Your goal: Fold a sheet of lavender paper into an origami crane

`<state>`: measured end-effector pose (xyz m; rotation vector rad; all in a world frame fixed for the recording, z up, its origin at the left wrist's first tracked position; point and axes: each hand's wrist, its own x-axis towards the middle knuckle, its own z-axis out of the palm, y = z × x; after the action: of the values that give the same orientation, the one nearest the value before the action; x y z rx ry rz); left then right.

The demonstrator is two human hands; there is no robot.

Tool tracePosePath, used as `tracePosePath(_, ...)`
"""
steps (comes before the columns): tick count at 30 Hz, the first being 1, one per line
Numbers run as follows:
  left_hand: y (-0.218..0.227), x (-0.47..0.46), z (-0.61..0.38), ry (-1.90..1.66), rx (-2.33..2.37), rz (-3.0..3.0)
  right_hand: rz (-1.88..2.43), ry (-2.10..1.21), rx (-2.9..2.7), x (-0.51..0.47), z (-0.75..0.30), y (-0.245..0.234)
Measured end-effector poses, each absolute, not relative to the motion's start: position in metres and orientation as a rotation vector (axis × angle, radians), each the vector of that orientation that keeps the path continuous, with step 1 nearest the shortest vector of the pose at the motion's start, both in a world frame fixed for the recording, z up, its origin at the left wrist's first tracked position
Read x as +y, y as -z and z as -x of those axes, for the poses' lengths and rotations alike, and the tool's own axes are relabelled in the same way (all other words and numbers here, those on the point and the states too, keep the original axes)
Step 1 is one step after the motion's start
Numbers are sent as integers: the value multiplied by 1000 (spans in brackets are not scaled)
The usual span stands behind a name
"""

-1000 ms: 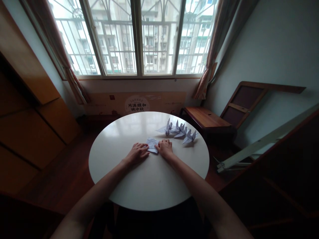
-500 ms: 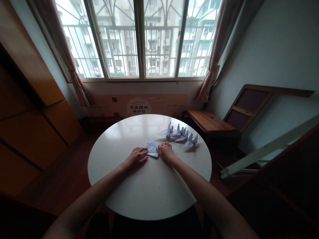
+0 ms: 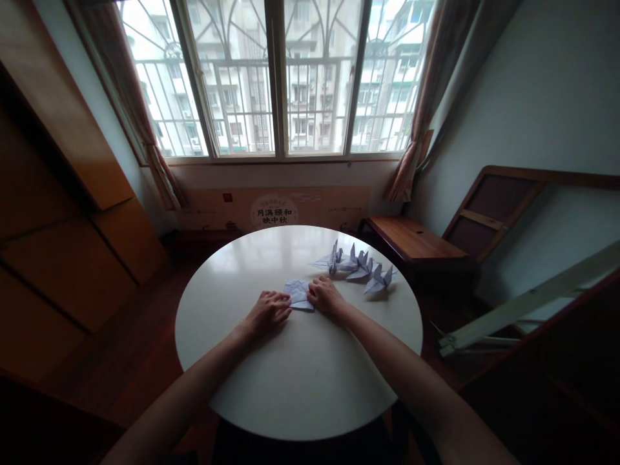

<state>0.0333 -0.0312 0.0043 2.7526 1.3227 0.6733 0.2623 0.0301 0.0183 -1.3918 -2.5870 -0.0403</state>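
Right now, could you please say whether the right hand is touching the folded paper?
Touching: the head view shows the right hand overlapping the right edge of the folded paper, no gap visible.

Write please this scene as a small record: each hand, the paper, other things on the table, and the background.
Left hand: fingers at the left edge of the folded paper
Right hand: fingers at its right edge
Paper: pale, lying on the white round table
Other things on table: folded paper cranes, grouped beyond the right hand; overlapping, exact count unclear
Background: window with bars outside; wooden bench at right
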Motion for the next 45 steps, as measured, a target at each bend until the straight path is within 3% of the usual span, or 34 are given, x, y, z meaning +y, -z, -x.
tracePosePath(11,-18,-25,-24,-416,1120,-3024,1304,53,-2755,32,-260,-33)
tracePosePath(27,-16,8,-8,-441,495,-3281,1250,224,-2886,44,-255,-32)
tracePosePath(45,-13,11,-7,-525,477,-3273,1304,236,-2827,46,-260,-26)
